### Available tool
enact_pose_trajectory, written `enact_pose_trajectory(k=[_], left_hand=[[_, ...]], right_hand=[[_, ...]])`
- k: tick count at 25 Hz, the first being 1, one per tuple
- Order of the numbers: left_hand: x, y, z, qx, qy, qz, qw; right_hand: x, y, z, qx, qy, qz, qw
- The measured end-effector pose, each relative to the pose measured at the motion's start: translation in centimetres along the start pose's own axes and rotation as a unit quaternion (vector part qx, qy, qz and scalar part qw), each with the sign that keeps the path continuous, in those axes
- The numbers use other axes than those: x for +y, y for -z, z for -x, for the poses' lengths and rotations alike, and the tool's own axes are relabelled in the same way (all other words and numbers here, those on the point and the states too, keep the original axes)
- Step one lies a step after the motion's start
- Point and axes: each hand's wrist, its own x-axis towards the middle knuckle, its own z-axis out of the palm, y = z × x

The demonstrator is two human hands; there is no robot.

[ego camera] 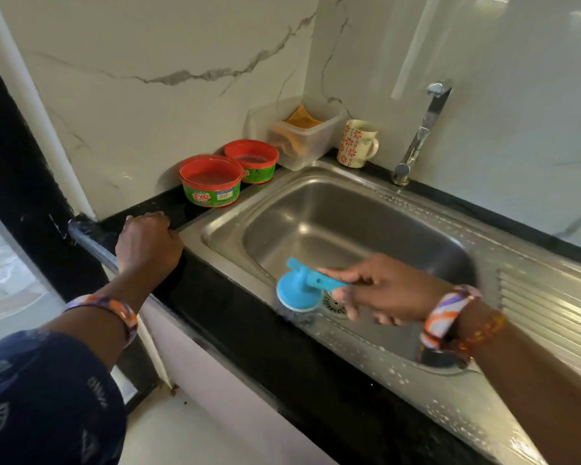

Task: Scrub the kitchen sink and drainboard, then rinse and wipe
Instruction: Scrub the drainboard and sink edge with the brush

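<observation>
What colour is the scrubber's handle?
Bright blue handle, held by the right hand; head view.

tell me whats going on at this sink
A person is scrubbing the steel sink. The right hand holds the blue handle of a scrubber, its steel-wool head low in the basin near the drain. The left hand rests on the black counter edge. Droplets dot the sink rim, and no water runs from the tap.
</observation>
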Motion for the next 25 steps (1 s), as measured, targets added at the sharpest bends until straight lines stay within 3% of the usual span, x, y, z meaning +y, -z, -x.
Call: enact_pose_trajectory(k=[5, 10, 18, 22, 25], left_hand=[[-0.3, 0.1, 0.0, 0.069, 0.001, 0.026, 0.997], [-0.9, -0.6, -0.6, 0.094, 0.015, 0.036, 0.995], [-0.7, -0.1, 0.0, 0.089, -0.043, 0.042, 0.994], [-0.1, 0.4, 0.5, 0.084, -0.027, 0.040, 0.995], [-0.2, 0.3, 0.2, 0.078, -0.013, 0.038, 0.996]], right_hand=[[-7.9, -1.8, -10.7, 0.066, 0.072, 0.138, 0.986], [-11.7, -2.3, -17.9, 0.101, 0.058, 0.154, 0.981], [-3.2, 1.3, -3.8, -0.052, 0.030, 0.042, 0.997], [1.0, 0.4, 0.0, 0.027, 0.016, -0.080, 0.996], [0.9, -0.6, -2.4, 0.075, 0.035, -0.031, 0.996]])
